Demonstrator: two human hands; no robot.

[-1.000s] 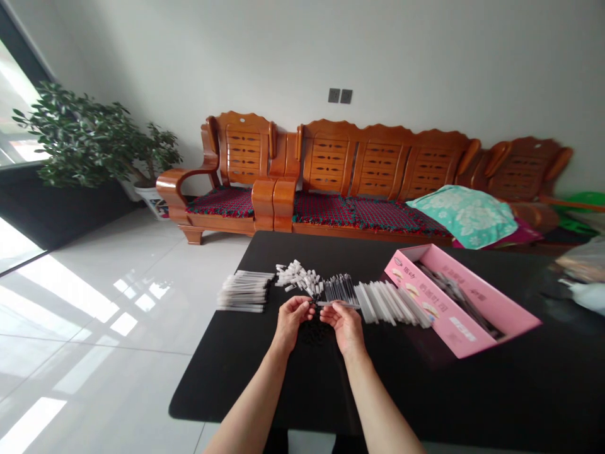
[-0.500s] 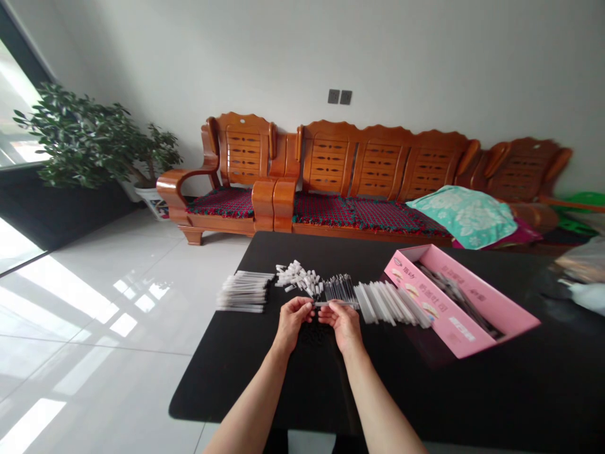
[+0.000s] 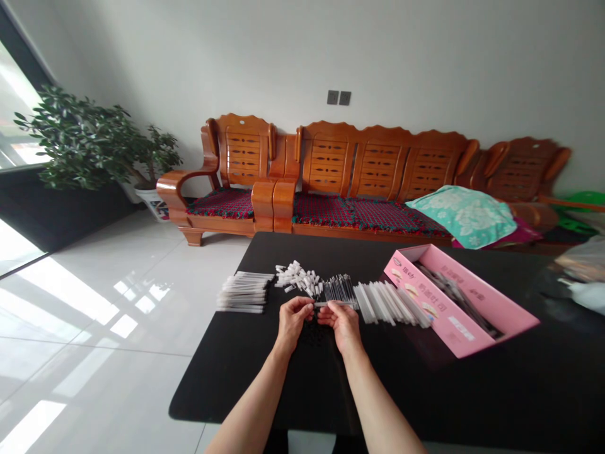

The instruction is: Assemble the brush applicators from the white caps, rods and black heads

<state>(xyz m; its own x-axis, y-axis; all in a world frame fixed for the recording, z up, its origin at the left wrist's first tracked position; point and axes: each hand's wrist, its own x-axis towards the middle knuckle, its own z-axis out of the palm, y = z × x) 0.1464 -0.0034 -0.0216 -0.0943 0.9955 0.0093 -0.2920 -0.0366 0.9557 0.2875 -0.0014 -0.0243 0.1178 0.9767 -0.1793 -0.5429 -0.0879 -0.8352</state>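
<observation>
Low over the black table (image 3: 227, 372), a thin pen (image 3: 322, 304) lies level between my hands. My left hand (image 3: 292, 320) pinches its left end with thumb and fingertips. My right hand (image 3: 346, 323) is closed round the right part, which sticks out past the fingers. Just beyond are a heap of short white pen caps (image 3: 297, 277) and a row of dark pen refills (image 3: 338, 289). Whitish pen barrels (image 3: 390, 304) lie fanned out on the right. A stack of white pens (image 3: 242, 293) is on the left. Tiny black pieces (image 3: 313, 335) are scattered beneath my hands.
A pink open box (image 3: 457, 335) holding dark thin pieces stands right of the barrels. Behind the table is a wooden sofa (image 3: 328, 154) with a turquoise cloth (image 3: 466, 217) on it. Plastic bags (image 3: 586, 271) are at the far right, a potted plant (image 3: 89, 139) at the left.
Hardly anything differs. Both hands keep the pen in nearly the same place, and the piles look the same.
</observation>
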